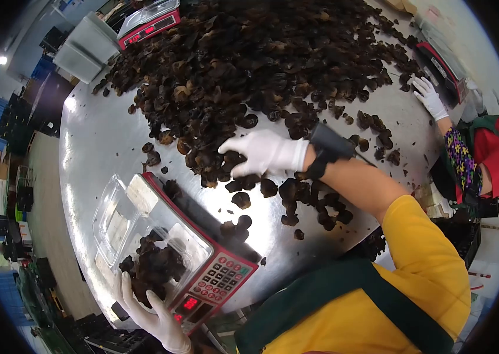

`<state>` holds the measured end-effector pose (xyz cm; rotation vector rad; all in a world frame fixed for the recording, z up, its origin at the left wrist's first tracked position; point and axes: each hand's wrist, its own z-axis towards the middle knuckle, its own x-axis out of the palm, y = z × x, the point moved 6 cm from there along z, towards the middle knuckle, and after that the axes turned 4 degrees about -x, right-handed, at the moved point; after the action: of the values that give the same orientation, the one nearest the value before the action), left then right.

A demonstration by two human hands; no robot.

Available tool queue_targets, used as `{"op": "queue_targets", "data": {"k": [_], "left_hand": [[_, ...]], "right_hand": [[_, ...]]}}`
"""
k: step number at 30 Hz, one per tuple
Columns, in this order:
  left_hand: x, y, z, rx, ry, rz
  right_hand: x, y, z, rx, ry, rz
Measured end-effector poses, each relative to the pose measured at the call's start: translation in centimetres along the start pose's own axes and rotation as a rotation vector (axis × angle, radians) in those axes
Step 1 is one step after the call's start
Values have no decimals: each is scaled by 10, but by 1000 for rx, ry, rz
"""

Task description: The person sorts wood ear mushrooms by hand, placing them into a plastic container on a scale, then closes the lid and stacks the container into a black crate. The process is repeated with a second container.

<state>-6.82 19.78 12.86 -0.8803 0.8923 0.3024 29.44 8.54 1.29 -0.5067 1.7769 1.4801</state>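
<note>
My left hand (154, 323), in a white glove, grips the near end of an open clear plastic container (118, 229), thumb and fingers apart at its edge. Dark wood ear mushrooms (154, 265) are heaped in the container, which rests on a red-edged digital scale (220, 277) with a lit red display. My right hand (264, 154), also white-gloved, reaches over the near edge of a large pile of wood ear mushrooms (249, 59). Its thumb and fingers are spread around a few pieces without closing on them. A dark band and device sit on my right wrist.
Loose mushrooms lie scattered across the metal table (87, 159). A second scale (150, 22) and stacked clear containers (89, 47) stand at the far left. At the right, a co-worker's gloved hand (430, 97) is beside another scale (443, 71).
</note>
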Motion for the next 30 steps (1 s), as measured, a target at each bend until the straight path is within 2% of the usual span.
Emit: {"op": "queue_targets", "data": {"k": [1,4,5,6,8,10,14,16,17,18,21,25,26,28,29,30], "left_hand": [[0,-1,-1,-6,-4,7],[1,-1,-2,23,19,43],[0,-1,-2,15,13,43],[0,-4,-2,29,15,39],[-1,-6,0,37,13,33],[0,-9,0,55,24,41],[0,-6,1,61,37,52],[0,-6,1,58,34,56],[0,-7,1,58,34,57],[0,-8,1,60,29,56],[-1,-9,-2,54,16,53],[-1,-19,-4,64,39,65],[-2,-20,-4,68,38,58],[-4,-20,-4,64,20,56],[-4,-20,-4,73,19,48],[-6,-17,-3,76,0,7]], "right_hand": [[6,12,1,-93,12,-188],[15,-8,22,-48,-30,-106],[6,-14,25,-51,-167,-24],[-6,-14,27,19,-127,-34],[-24,-15,34,44,-180,-137],[-43,0,38,-65,-307,-287],[-40,4,63,-96,-250,-344],[-17,9,66,-266,-271,-418],[-3,5,66,-215,-135,-523],[2,3,64,-268,-234,-487],[2,-12,56,-237,-314,-477],[-22,-38,29,-123,-303,-171],[-27,-50,22,-28,-255,-87],[-30,-76,6,353,-183,256],[-38,-53,-11,-111,-22,-266],[-27,-85,-4,97,-28,317]]}}
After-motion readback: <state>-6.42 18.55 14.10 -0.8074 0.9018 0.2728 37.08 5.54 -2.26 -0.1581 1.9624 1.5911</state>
